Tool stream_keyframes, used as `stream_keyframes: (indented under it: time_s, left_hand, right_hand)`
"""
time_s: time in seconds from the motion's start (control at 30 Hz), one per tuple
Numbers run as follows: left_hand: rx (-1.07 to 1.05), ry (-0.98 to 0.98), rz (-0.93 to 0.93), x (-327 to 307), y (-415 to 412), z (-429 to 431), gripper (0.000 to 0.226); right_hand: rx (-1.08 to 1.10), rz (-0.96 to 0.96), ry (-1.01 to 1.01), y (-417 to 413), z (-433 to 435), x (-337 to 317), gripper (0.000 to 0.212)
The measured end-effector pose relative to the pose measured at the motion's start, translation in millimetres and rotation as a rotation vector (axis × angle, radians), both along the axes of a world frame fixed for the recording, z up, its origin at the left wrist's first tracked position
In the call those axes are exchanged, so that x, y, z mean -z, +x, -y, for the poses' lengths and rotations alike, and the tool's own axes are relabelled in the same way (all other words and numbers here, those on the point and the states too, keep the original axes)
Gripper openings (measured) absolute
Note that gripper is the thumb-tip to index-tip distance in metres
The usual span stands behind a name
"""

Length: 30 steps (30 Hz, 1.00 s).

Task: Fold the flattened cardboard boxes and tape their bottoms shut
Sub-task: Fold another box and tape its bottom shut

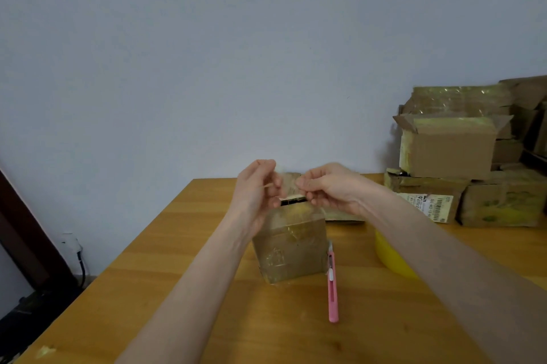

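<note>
A small brown cardboard box (291, 245), covered in old clear tape, stands upright on the wooden table (177, 289) in front of me. Both hands are at its top end. My left hand (256, 190) pinches the box's upper flap from the left, fingers curled. My right hand (328, 189) pinches the same flap edge from the right. A dark gap shows between the flaps just under my fingertips. A yellow tape roll (390, 257) lies to the right, partly hidden by my right forearm.
A pink utility knife (332, 289) lies on the table just right of the box. Several folded and taped cardboard boxes (461, 150) are piled at the table's back right against the wall. A scrap of tape (45, 351) sits near the front left edge.
</note>
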<state>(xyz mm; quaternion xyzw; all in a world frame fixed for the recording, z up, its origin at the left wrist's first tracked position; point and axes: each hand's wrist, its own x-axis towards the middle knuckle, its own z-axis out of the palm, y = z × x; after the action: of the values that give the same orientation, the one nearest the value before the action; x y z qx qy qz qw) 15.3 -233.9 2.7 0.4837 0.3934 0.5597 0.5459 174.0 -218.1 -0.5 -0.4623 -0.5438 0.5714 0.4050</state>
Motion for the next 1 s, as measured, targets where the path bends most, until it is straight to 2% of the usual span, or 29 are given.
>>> stream_keyframes:
  time_s: [0.13,0.3,0.4,0.47,0.57,0.67,0.7,0.77,0.8,0.83,0.9,0.93,1.0]
  left_hand:
    - [-0.24,0.073,-0.492,6.9,-15.4,-5.0,0.02]
    - [-0.453,0.117,-1.0,29.4,-20.1,-20.0,0.024]
    - [-0.443,0.087,-1.135,42.0,-21.7,-30.2,0.023]
    - [-0.401,0.068,-1.205,54.1,-22.6,-33.2,0.022]
    - [-0.372,0.08,-1.165,64.2,-25.0,-35.1,0.019]
    - [-0.392,0.14,-1.159,65.6,-31.0,-31.8,0.03]
    - [-0.436,0.255,-1.205,66.4,-33.0,-28.8,0.03]
    - [-0.493,0.598,-1.335,70.0,-32.3,-22.4,0.028]
    - [-0.457,0.7,-1.39,72.4,-30.9,-19.6,0.031]
    - [-0.359,0.675,-1.4,74.8,-29.2,-17.3,0.035]
    - [-0.132,0.436,-1.377,79.8,-28.0,-13.1,0.048]
    - [-0.06,0.363,-1.384,81.0,-30.0,-14.5,0.053]
    - [-0.016,0.348,-1.401,80.2,-34.2,-20.2,0.057]
  right_hand:
    - [0.11,0.254,0.12,5.9,-7.8,-9.0,0.009]
    - [0.143,0.623,0.248,-5.3,-25.0,3.3,0.043]
    - [0.155,0.808,0.297,-11.7,-36.1,17.9,0.049]
    - [0.135,0.921,0.299,-16.7,-40.1,28.9,0.046]
    - [0.152,1.093,0.305,-20.6,-38.9,33.5,0.036]
    - [0.217,1.296,0.324,-17.4,-33.2,26.9,0.049]
    - [0.233,1.331,0.316,-14.3,-31.9,26.5,0.056]
    - [0.238,1.278,0.266,-8.1,-31.0,30.6,0.069]
    - [0.232,1.203,0.235,-6.2,-30.5,35.2,0.074]
    - [0.224,1.103,0.209,-5.2,-28.8,39.6,0.077]
    - [0.19,0.914,0.171,-5.2,-24.2,46.4,0.071]
    - [0.179,0.873,0.168,-5.9,-22.5,48.6,0.066]
    - [0.186,0.859,0.184,-7.0,-21.9,52.0,0.057]
